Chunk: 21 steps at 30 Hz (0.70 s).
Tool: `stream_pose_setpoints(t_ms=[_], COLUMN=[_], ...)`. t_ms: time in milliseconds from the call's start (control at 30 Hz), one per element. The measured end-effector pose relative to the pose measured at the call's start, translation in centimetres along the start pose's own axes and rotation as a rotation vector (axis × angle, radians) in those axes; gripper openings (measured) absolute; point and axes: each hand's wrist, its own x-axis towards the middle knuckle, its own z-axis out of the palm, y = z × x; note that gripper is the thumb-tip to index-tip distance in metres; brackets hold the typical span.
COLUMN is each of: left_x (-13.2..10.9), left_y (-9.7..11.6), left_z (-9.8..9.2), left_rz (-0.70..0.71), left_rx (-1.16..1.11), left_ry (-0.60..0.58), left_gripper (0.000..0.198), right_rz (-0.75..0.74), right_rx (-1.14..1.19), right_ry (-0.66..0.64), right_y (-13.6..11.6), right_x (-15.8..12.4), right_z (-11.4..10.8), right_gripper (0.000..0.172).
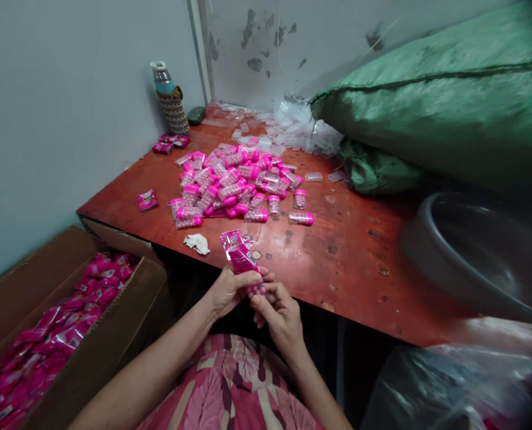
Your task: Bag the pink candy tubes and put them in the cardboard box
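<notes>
Pink packet point(239, 249) is in both hands, held up just in front of the counter's point(350, 263) near edge, tilted, top end leaning away to the left. Left hand point(233, 291): thumb laid across the packet, fingers behind, pinching it around the middle. Right hand point(280, 313): fingers curled, thumb and index pinching the lower end, where pink beads show. Can't tell if those beads sit in a bottle inside the packet.

Labels: packet is magenta with white print and a small picture near the top, plus a dark/white patch lower down. Lettering too small to read. Packs point(75, 325) in the open carton point(147, 298) at lower left match the colour; several carry white rectangles with dark marks, barcode-like, text not legible. Flat pink pack point(147, 200) on the counter's left side has print too, can't make it out. Same for the small stack of pink packs point(171, 143) behind it, next to a flask point(162, 77) in a woven holder point(175, 113).

Mid-counter: heap of clear bottles point(230, 178), pink caps, pink beads inside. White crumpled scrap point(197, 243) near the front edge. Behind the heap, loose clear plastic pieces point(292, 131). Right side: big green sack point(449, 107), grey basin point(440, 251), clear plastic bag point(454, 382) at lower right.
</notes>
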Motion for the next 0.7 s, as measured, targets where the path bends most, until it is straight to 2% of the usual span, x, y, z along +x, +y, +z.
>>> stream_pose_setpoints(t_ms=[100, 167, 367, 467, 700], left_x=[-0.3, -0.4, -0.3, -0.1, 1.2], left_y=[0.3, 0.4, -0.7, -0.9, 0.3], left_z=[-0.3, -0.2, 0.7, 1.1, 1.1], left_rz=[-0.074, -0.082, 0.120, 0.150, 0.207], left_rx=[0.053, 0.079, -0.094, -0.155, -0.259], left_ry=[-0.105, -0.117, 0.036, 0.112, 0.306], left_gripper=[0.030, 0.033, 0.026, 0.020, 0.012], right_rz=[0.096, 0.106, 0.074, 0.082, 0.108], right_rx=[0.221, 0.265, 0.114, 0.076, 0.061], right_ry=[-0.065, -0.045, 0.075, 0.064, 0.020], right_y=[0.1, 0.1, 0.0, 0.0, -0.3], right_x=[-0.2, -0.3, -0.2, 0.0, 0.4], right_z=[0.3, 0.4, 0.2, -0.1, -0.5], right_gripper=[0.021, 0.021, 0.019, 0.018, 0.023])
